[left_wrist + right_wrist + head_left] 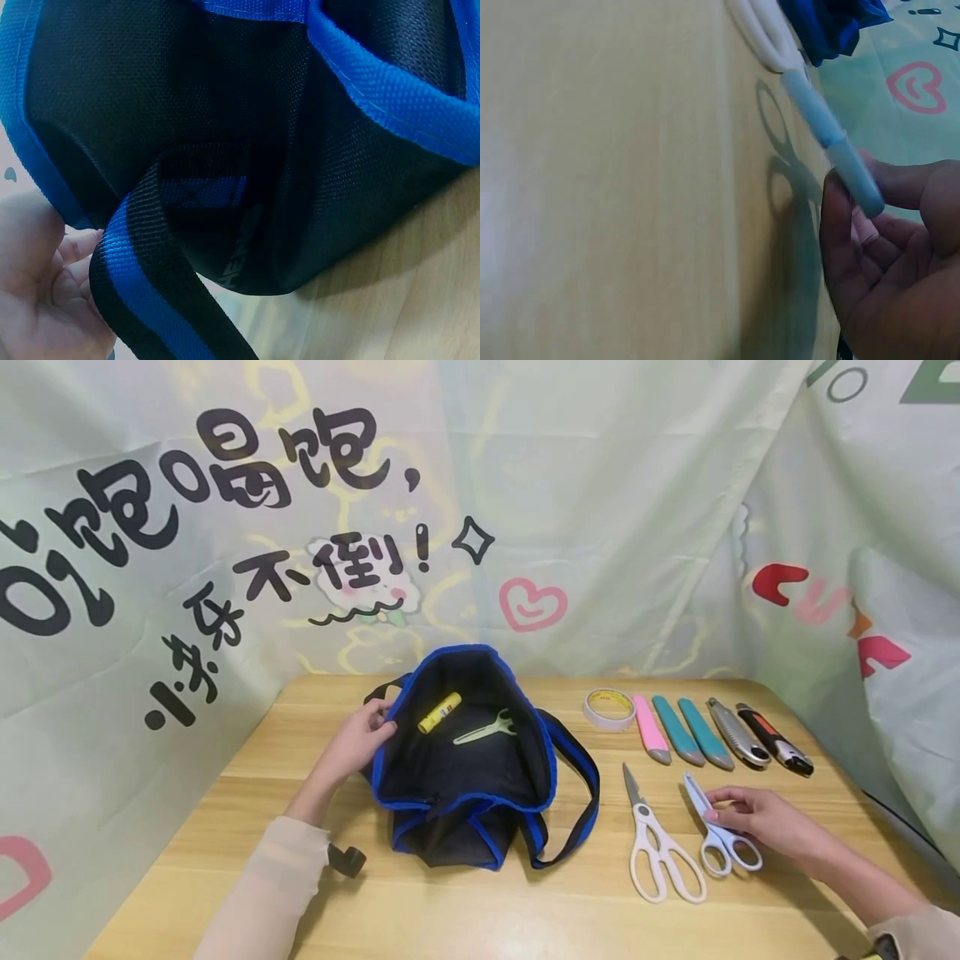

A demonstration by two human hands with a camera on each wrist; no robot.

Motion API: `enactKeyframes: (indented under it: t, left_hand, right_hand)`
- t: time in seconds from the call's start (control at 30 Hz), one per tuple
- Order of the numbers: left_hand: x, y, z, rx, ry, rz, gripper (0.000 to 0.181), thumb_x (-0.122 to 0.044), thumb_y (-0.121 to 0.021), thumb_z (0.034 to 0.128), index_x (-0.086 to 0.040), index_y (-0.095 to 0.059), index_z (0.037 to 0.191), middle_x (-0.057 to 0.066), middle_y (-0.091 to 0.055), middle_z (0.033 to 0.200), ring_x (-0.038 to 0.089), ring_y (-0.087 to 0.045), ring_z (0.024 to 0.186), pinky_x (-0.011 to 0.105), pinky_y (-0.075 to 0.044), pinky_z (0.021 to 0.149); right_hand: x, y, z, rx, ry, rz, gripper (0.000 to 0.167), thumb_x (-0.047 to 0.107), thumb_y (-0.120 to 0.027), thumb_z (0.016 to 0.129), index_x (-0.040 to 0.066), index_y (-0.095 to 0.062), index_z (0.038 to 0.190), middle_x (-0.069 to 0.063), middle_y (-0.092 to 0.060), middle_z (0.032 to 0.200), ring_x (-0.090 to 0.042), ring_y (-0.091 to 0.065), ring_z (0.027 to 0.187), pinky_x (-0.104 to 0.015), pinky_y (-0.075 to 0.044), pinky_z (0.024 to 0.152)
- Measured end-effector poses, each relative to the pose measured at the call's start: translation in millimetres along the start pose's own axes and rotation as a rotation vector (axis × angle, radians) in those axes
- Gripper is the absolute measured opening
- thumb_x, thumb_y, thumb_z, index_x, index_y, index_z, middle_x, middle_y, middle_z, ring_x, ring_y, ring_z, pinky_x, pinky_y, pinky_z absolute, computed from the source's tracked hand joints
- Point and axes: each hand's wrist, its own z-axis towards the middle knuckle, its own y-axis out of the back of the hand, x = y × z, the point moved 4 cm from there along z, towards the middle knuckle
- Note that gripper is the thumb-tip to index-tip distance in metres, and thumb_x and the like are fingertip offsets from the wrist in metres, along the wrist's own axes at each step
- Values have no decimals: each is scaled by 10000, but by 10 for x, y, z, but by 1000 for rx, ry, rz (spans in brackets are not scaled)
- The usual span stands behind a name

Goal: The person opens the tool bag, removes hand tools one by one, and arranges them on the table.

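A black tool bag [465,777] with blue trim stands with its mouth facing me. My left hand [365,737] grips the left edge of its opening; in the left wrist view that hand [45,277] is beside a black-and-blue strap [150,277], its fingertips partly hidden. Inside the bag lie a yellow glue stick [439,712] and pale green scissors [487,727]. My right hand [761,818] pinches light blue scissors [720,837] between thumb and fingers. In the right wrist view these scissors [832,139] are raised off the table, their shadow below.
White kitchen scissors [660,852] lie left of my right hand. Behind stand in a row a tape roll [587,710], a pink cutter [651,731], two teal cutters [678,731], a silver utility knife [737,733] and a black-orange one [776,741]. A printed curtain [637,527] borders the table.
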Motion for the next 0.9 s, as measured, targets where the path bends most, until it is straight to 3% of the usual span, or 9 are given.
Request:
enactKeyframes:
  t: [0.17, 0.37, 0.53, 0.73, 0.9]
  left_hand:
    - [-2, 13, 14, -5, -1, -5, 406, -154, -586, 970, -10, -517, 1343, 117, -555, 902, 260, -535, 803, 349, -459, 700]
    - [-17, 9, 2, -3, -2, 10, 406, -156, -587, 969, 2, -517, 1336, 118, -558, 884, 247, -530, 757, 340, -459, 659]
    - [-31, -3, -10, -2, 6, 4, 402, -157, -588, 971, -4, -517, 1336, 121, -561, 879, 240, -528, 733, 337, -459, 641]
    - [-20, -9, -10, 7, 12, 4, 410, -165, -586, 974, -9, -510, 1346, 116, -563, 891, 235, -528, 740, 337, -456, 648]
    - [-6, -13, -2, 6, 10, -3, 407, -160, -587, 973, -6, -511, 1342, 114, -559, 881, 231, -522, 722, 337, -454, 635]
  right_hand:
    - [-29, 19, 3, -41, -22, -102, 579, 266, -628, 964, -177, -456, 1295, -71, -640, 839, -174, -612, 745, -295, -529, 650]
    - [-2, 7, 0, -153, -13, -335, 398, 327, -636, 952, -38, -624, 1110, -25, -547, 743, -155, -491, 680, -276, -402, 596]
    - [14, -35, -24, -222, 21, -449, 300, 338, -643, 944, 43, -646, 994, 0, -519, 695, -142, -425, 615, -273, -344, 543]
    - [-7, -65, -41, -243, 19, -458, 271, 359, -641, 944, 88, -634, 950, 7, -478, 667, -133, -387, 579, -269, -310, 518]
    - [16, -57, -42, -206, 10, -403, 293, 350, -611, 966, 58, -640, 980, -6, -532, 704, -134, -451, 613, -261, -380, 538]
